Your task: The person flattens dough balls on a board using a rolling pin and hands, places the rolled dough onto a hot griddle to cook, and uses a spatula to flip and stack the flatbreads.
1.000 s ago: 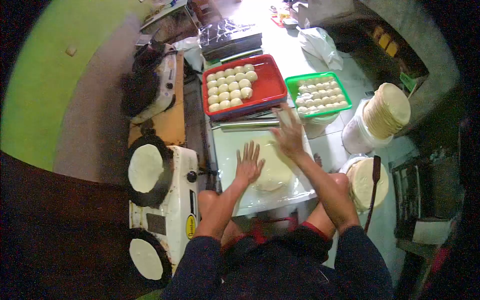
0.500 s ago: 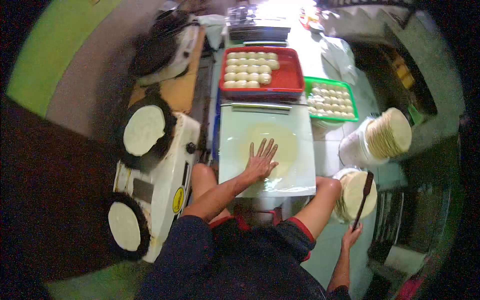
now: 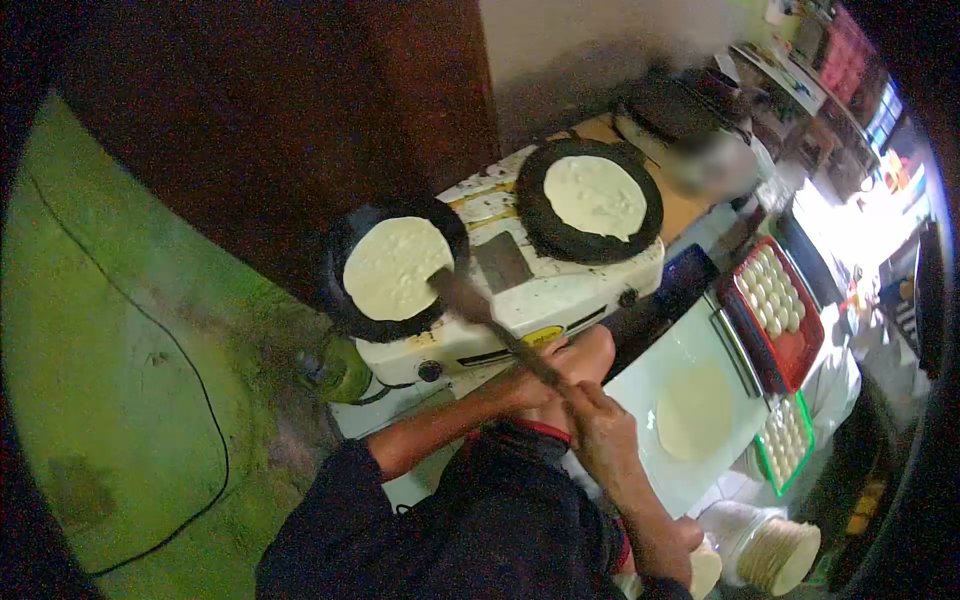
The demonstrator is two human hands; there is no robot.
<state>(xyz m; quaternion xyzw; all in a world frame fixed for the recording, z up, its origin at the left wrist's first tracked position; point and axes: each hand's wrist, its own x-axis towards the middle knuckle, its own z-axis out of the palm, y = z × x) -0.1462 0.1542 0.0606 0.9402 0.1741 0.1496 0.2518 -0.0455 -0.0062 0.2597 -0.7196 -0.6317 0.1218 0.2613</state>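
Observation:
My right hand (image 3: 604, 432) is closed round the handle of a long dark spatula (image 3: 515, 345). The spatula's blade touches the right edge of a round flatbread (image 3: 396, 270) in the nearer dark pan (image 3: 345, 308). My left hand (image 3: 538, 382) is by my knee, partly behind the spatula handle, and its fingers cannot be made out clearly. A second flatbread (image 3: 594, 197) lies in the other dark pan (image 3: 640, 235), on the same white stove (image 3: 600, 287). A thin dough sheet (image 3: 694, 412) lies flat on the white board (image 3: 640, 370).
A red tray (image 3: 797, 366) and a green tray (image 3: 801, 405) of dough balls stand beyond the board. Stacked flatbreads (image 3: 782, 556) are at the lower right. A green gas cylinder (image 3: 345, 372) stands left of the stove, and a black cable (image 3: 205, 385) runs along the floor.
The view has turned left to the stove. My right hand has brought the spatula from the stacked flatbreads to the nearer pan. My left hand has left the dough sheet.

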